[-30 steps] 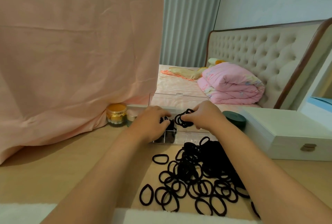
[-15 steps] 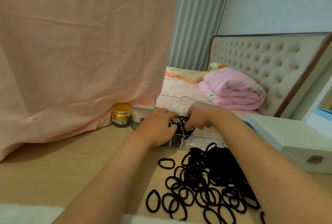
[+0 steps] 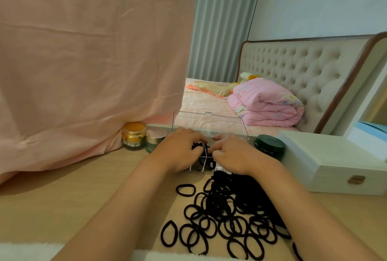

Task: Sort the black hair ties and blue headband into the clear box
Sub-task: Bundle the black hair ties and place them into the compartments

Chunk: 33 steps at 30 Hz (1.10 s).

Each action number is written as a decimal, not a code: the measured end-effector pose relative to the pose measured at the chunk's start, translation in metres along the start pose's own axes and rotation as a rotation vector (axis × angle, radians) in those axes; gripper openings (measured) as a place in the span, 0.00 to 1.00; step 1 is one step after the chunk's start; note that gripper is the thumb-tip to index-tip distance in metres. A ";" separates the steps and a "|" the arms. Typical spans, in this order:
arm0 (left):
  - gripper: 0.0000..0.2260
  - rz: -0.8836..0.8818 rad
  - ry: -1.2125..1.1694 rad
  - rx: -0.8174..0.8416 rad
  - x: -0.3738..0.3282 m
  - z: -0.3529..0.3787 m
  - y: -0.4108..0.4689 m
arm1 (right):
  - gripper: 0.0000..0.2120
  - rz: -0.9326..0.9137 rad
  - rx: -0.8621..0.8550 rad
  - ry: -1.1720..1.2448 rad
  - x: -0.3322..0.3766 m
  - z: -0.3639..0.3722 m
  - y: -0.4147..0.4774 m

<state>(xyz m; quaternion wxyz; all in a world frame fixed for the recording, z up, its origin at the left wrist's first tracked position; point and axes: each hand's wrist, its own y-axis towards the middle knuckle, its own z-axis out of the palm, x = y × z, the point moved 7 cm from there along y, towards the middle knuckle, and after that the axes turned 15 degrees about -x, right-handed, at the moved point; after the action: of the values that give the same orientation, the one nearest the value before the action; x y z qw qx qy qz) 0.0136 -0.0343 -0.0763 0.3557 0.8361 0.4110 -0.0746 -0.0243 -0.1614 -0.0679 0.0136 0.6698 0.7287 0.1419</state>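
The clear box (image 3: 209,123) stands at the back of the wooden table, its lid upright behind divided compartments. Both my hands are over its left part. My left hand (image 3: 180,153) and my right hand (image 3: 232,154) have their fingers curled on a small bunch of black hair ties (image 3: 199,147) held low in a compartment. More ties lie in the compartment in front (image 3: 209,164). A big loose pile of black hair ties (image 3: 230,214) spreads across the table just in front of the box. No blue headband shows.
Left of the box stand a gold-lidded jar (image 3: 134,135) and a green jar (image 3: 156,138). A dark green round tin (image 3: 270,148) and a white case (image 3: 335,162) are on the right. A pink cloth (image 3: 83,61) hangs at the back left.
My right hand has brought the bunch of ties down from above the box into a compartment, and my left hand has closed in on it. The camera has tilted slightly.
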 end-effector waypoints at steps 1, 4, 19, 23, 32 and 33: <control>0.15 0.023 0.016 0.010 -0.004 0.002 -0.001 | 0.18 0.002 -0.025 0.052 -0.001 -0.002 -0.001; 0.16 0.064 0.102 0.052 -0.008 0.009 -0.002 | 0.17 0.050 -0.193 0.228 -0.011 -0.021 -0.003; 0.19 0.064 0.089 -0.002 -0.023 -0.010 0.000 | 0.18 -0.048 -0.266 0.212 -0.006 -0.031 -0.016; 0.07 0.045 0.052 -0.045 -0.038 -0.036 -0.008 | 0.14 -0.087 -0.221 0.293 0.006 -0.044 -0.034; 0.16 -0.171 0.054 0.557 -0.041 -0.035 -0.078 | 0.24 -0.081 0.210 0.002 0.022 -0.010 -0.077; 0.18 -0.147 0.060 0.535 -0.042 -0.033 -0.081 | 0.26 -0.077 0.222 -0.028 0.022 -0.007 -0.079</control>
<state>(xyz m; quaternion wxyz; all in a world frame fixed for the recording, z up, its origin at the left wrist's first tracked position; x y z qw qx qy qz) -0.0792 -0.0062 -0.0781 0.1037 0.8701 0.4465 -0.1811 -0.1047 -0.1458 -0.0751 -0.0452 0.6407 0.7648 0.0504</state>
